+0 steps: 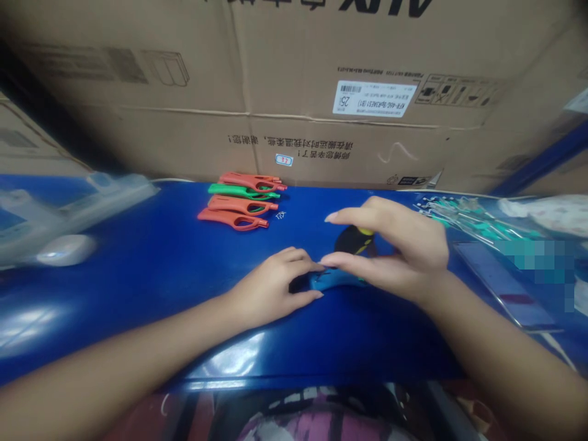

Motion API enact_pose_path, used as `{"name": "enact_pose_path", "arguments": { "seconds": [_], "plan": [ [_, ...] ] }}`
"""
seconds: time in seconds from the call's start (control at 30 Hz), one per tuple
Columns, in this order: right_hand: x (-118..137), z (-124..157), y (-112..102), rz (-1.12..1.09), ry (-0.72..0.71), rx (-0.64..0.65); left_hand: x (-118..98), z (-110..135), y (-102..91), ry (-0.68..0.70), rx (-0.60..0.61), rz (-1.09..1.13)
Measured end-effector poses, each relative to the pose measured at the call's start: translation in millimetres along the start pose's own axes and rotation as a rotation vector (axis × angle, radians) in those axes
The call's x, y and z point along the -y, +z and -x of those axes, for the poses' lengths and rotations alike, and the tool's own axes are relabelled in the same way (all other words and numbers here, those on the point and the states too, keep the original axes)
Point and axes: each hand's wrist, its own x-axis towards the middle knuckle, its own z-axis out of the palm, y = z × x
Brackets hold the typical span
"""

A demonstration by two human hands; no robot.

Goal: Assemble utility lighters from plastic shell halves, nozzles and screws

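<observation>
My left hand rests on the blue table, its fingers curled and pinching a small blue plastic part. My right hand hovers over that part, fingers wrapped round a black tool handle with a yellow cap standing upright on it; the forefinger sticks out to the left. The tool's tip and most of the blue part are hidden by both hands.
A row of orange and green plastic handle pieces lies at the back centre. Cardboard boxes wall off the far edge. A clear plastic bag lies left; green parts in a bag and a flat sleeve lie right.
</observation>
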Motion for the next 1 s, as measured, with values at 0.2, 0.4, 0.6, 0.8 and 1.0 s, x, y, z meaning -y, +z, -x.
{"name": "enact_pose_path", "arguments": {
  "seconds": [0.2, 0.4, 0.6, 0.8, 1.0],
  "plan": [
    [3.3, -0.4, 0.6, -0.193, 0.136, 0.135, 0.8, 0.7, 0.5, -0.016, 0.018, 0.001],
    [-2.6, 0.8, 1.1, 0.06, 0.012, -0.016, 1.2, 1.1, 1.6, -0.012, 0.02, 0.031],
    [-7.4, 0.5, -6.0, -0.114, 0.093, 0.128, -1.3, 0.1, 0.9, -0.007, 0.047, 0.019],
    [-7.8, 1.0, -2.7, -0.101, 0.11, 0.101, -1.9, -0.6, 1.2, 0.026, 0.061, 0.032],
    [-3.4, -0.4, 0.6, -0.046, 0.057, -0.03, -2.4, -1.0, -0.5, 0.046, 0.11, 0.039]
  ]
}}
